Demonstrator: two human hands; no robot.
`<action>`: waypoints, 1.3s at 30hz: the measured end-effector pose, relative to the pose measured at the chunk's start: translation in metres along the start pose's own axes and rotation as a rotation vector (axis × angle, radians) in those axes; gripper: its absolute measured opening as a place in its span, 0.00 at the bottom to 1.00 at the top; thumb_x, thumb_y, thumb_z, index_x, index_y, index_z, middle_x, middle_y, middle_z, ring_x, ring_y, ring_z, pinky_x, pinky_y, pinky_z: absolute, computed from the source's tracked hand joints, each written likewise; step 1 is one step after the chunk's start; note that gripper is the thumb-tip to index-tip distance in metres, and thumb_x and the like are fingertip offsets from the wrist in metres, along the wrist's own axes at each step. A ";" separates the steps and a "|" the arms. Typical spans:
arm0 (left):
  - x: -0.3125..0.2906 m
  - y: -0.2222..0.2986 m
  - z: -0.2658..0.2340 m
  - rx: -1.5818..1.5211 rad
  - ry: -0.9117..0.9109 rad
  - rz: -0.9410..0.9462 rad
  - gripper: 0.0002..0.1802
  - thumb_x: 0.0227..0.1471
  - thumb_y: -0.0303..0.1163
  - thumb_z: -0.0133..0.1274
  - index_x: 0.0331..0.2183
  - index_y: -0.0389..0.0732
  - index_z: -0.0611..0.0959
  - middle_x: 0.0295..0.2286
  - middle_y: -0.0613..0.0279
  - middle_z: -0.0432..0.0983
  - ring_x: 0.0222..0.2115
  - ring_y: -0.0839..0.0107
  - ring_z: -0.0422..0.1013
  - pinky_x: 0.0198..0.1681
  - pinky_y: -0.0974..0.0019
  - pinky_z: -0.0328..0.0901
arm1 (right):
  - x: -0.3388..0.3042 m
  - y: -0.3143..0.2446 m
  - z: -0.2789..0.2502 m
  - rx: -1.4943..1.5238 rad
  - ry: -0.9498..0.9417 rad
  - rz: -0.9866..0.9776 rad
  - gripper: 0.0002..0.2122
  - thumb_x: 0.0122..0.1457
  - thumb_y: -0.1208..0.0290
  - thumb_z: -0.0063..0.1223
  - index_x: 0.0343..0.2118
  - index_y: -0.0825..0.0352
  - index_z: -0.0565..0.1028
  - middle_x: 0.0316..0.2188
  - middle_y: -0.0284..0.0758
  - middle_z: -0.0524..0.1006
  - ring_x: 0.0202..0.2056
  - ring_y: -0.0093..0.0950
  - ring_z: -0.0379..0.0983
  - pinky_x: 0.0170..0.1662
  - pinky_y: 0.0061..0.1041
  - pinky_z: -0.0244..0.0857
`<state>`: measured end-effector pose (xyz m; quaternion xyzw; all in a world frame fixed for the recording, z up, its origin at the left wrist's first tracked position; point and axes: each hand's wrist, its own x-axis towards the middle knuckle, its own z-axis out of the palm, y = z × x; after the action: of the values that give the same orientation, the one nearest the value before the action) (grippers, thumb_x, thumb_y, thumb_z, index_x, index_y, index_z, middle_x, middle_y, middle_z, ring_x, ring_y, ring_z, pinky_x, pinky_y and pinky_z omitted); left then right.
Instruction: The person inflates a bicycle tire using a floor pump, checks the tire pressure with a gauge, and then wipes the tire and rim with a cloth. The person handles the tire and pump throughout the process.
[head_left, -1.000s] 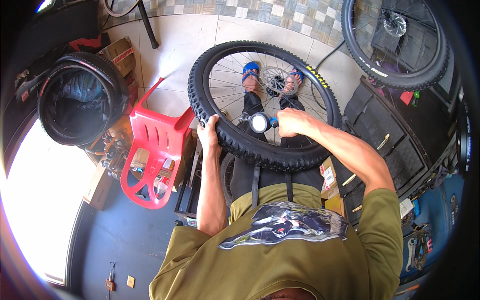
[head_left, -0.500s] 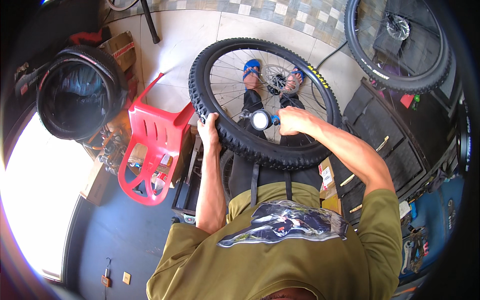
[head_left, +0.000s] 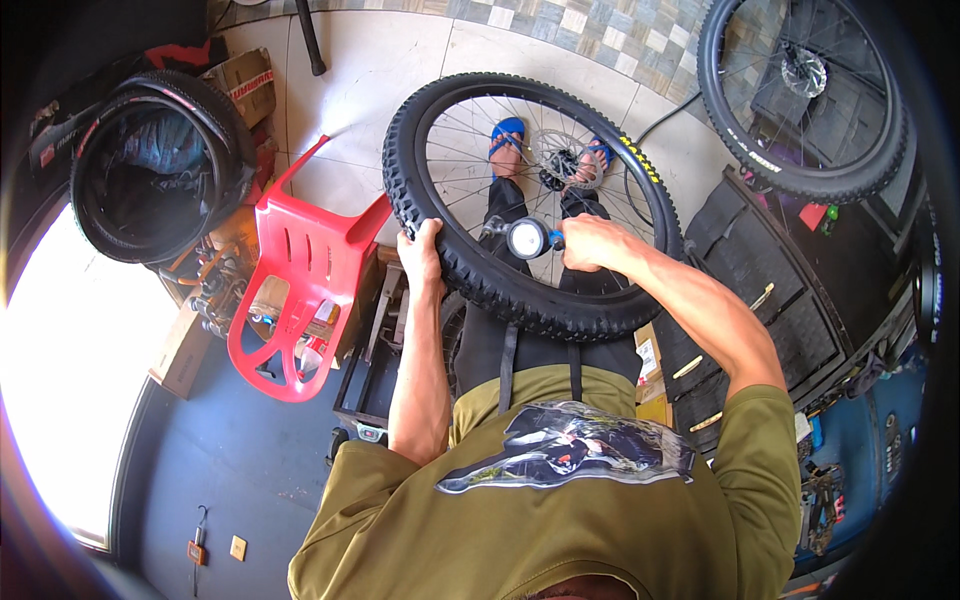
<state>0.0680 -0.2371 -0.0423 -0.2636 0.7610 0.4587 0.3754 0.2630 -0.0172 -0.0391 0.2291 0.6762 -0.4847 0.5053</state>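
The wheel [head_left: 560,168] lies tilted in front of me, its knobbly black tyre [head_left: 500,292] curving close to my body and its spoked middle above my feet in blue sandals [head_left: 507,128]. My left grip [head_left: 421,252] is clamped on the tyre's left side, thumb laid over it and fingers mostly out of sight. My right grip [head_left: 594,243] is closed in a fist on the blue end [head_left: 556,240] of a round-faced gauge [head_left: 526,239], seen within the ring of the tyre. From that fist the gauge lies directly leftward, its long axis running across me towards the tyre's left side, where a small fitting [head_left: 495,228] sticks out past the dial (whether it touches the wheel, I cannot tell). The dial sits between my two hands, just beside the right and farther from the left. A red plastic chair [head_left: 310,272] is off to my left.
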 end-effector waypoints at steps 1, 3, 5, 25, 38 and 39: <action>0.000 0.000 0.000 0.001 0.000 -0.001 0.26 0.45 0.34 0.64 0.44 0.34 0.73 0.29 0.57 0.75 0.24 0.67 0.74 0.30 0.62 0.73 | 0.001 0.001 0.002 0.002 0.008 -0.001 0.13 0.45 0.76 0.53 0.33 0.76 0.82 0.36 0.56 0.83 0.41 0.50 0.84 0.40 0.44 0.77; -0.002 0.002 0.001 0.004 0.001 -0.005 0.27 0.45 0.34 0.64 0.44 0.34 0.72 0.29 0.57 0.75 0.24 0.67 0.73 0.30 0.62 0.73 | 0.001 0.001 0.001 0.003 0.012 -0.004 0.13 0.45 0.76 0.53 0.33 0.76 0.82 0.36 0.56 0.83 0.41 0.49 0.84 0.40 0.44 0.77; -0.002 0.003 0.001 0.006 0.004 -0.007 0.26 0.45 0.34 0.64 0.44 0.34 0.72 0.29 0.57 0.75 0.24 0.67 0.73 0.30 0.62 0.73 | 0.000 0.000 0.000 0.000 0.004 -0.008 0.13 0.46 0.76 0.53 0.34 0.76 0.82 0.36 0.56 0.83 0.41 0.49 0.84 0.41 0.44 0.77; -0.007 -0.002 -0.005 -0.002 -0.005 -0.041 0.15 0.49 0.35 0.60 0.38 0.38 0.79 0.28 0.59 0.78 0.24 0.65 0.76 0.31 0.60 0.74 | 0.025 0.028 0.031 0.188 0.044 -0.208 0.04 0.32 0.72 0.64 0.12 0.64 0.79 0.15 0.38 0.79 0.19 0.34 0.79 0.19 0.37 0.66; 0.004 -0.015 -0.018 -0.020 -0.049 -0.068 0.28 0.48 0.36 0.63 0.48 0.36 0.71 0.32 0.54 0.77 0.27 0.63 0.77 0.32 0.60 0.75 | 0.013 0.008 0.027 -0.048 0.084 -0.110 0.08 0.36 0.75 0.57 0.22 0.69 0.83 0.26 0.47 0.84 0.32 0.43 0.85 0.30 0.41 0.77; 0.004 -0.016 -0.019 -0.018 -0.046 -0.060 0.28 0.48 0.36 0.63 0.48 0.36 0.72 0.32 0.54 0.77 0.27 0.63 0.77 0.32 0.60 0.74 | 0.013 0.007 0.027 -0.046 0.090 -0.118 0.08 0.36 0.75 0.57 0.22 0.69 0.83 0.26 0.47 0.84 0.32 0.43 0.85 0.30 0.41 0.76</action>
<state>0.0711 -0.2616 -0.0479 -0.2789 0.7397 0.4604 0.4039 0.2762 -0.0408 -0.0549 0.1989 0.7215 -0.4872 0.4499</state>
